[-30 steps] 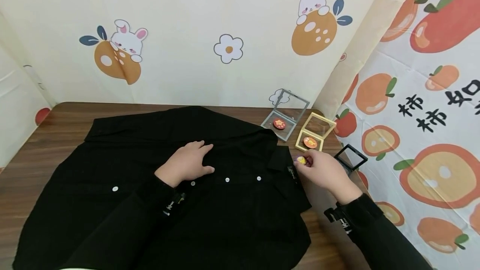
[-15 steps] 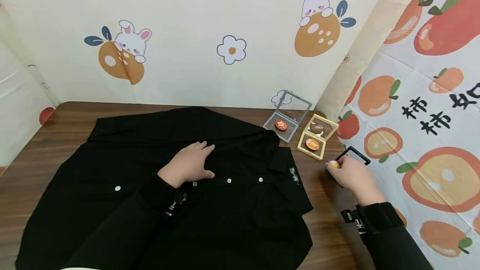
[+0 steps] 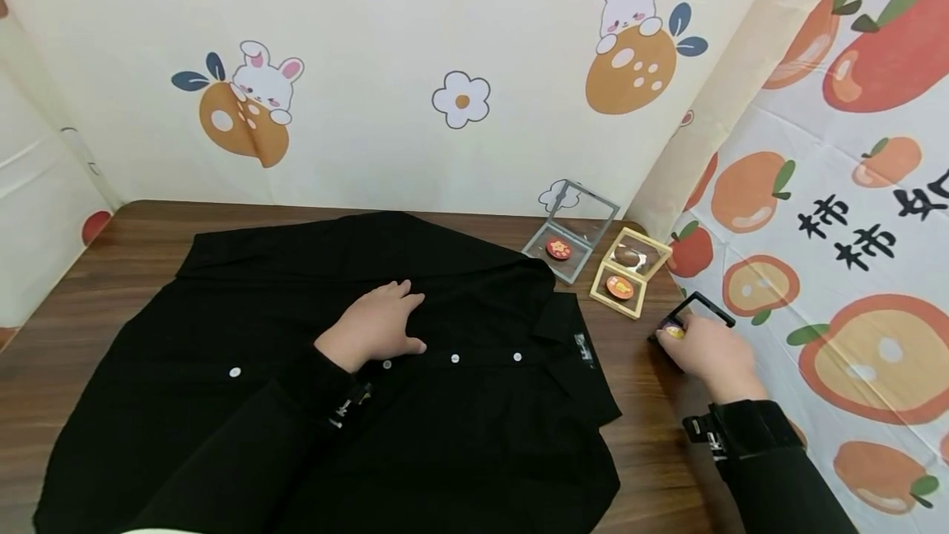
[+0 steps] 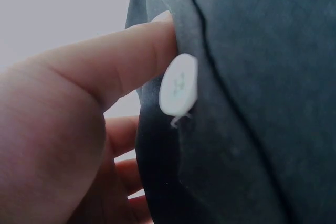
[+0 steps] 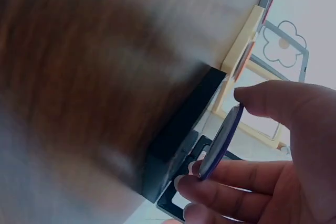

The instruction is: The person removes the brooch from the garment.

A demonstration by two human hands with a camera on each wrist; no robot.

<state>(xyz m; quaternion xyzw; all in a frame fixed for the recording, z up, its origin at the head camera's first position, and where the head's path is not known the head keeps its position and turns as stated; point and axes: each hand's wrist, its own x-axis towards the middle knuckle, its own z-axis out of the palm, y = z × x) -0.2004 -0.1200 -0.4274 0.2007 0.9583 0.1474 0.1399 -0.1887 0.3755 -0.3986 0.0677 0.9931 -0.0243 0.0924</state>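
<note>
My right hand (image 3: 708,353) pinches a round badge (image 5: 223,140) between thumb and fingertips. Its edge is purple, and some yellow shows on its face in the head view. The badge is at the open black display case (image 3: 704,303), whose lower half is partly covered by the hand. A black shirt (image 3: 445,435) with white buttons lies spread across the table. On the shirt rests my left hand (image 3: 374,326), fingers extended. In the left wrist view its thumb (image 4: 131,56) touches the cloth beside a white button (image 4: 179,85).
Behind the right hand stands an open yellow case (image 3: 630,273) with an orange badge (image 3: 619,288) inside. A grey open case (image 3: 571,229) with a red badge (image 3: 558,249) is farther back. A fruit-printed sheet (image 3: 771,270) borders the table's right side.
My right hand has carried the badge from beside the shirt rightward to the black case. The left hand stays on the shirt. The head view has shifted slightly.
</note>
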